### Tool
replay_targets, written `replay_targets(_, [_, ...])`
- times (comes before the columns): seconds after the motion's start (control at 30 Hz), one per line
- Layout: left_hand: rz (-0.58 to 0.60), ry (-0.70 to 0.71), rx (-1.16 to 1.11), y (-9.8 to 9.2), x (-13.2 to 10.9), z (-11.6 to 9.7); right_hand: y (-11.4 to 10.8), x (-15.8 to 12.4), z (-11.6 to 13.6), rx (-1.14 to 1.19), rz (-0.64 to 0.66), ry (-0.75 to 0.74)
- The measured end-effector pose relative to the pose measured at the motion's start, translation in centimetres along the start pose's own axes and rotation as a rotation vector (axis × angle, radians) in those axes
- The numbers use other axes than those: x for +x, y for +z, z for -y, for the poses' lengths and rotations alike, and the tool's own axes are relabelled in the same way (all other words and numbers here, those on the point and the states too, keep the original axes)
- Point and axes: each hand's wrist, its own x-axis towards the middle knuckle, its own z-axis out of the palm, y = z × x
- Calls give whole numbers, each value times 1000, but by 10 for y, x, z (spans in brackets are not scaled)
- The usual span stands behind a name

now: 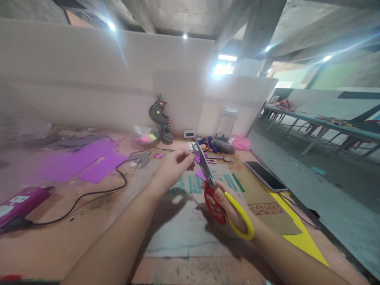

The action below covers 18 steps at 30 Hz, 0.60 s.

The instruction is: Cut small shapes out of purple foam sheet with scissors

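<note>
Cluttered workbench (pixel 89 221) topped with flattened cardboard (pixel 184 225) is being viewed from above. At centre, a purple scrap (pixel 197 159) is being pinched between the thumb and fingertips of the left hand (pixel 173 168), touching the blades of scissors (pixel 208 178), which are being gripped by the right hand (pixel 228 206), fingers curled through red and yellow loop handles at 5 o'clock. Seemingly thin, light and floppy, the scrap is likely best being held at its edge, close to the blades. Flat purple sheets (pixel 89 158) are lying at 10 o'clock, a glossy phone (pixel 265 176) at 3 o'clock.
</note>
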Motion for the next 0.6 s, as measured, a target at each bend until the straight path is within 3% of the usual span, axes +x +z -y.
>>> replay_targets(0.6, [-30, 1, 8, -2, 0, -5, 4, -1, 9, -158, -44, 22])
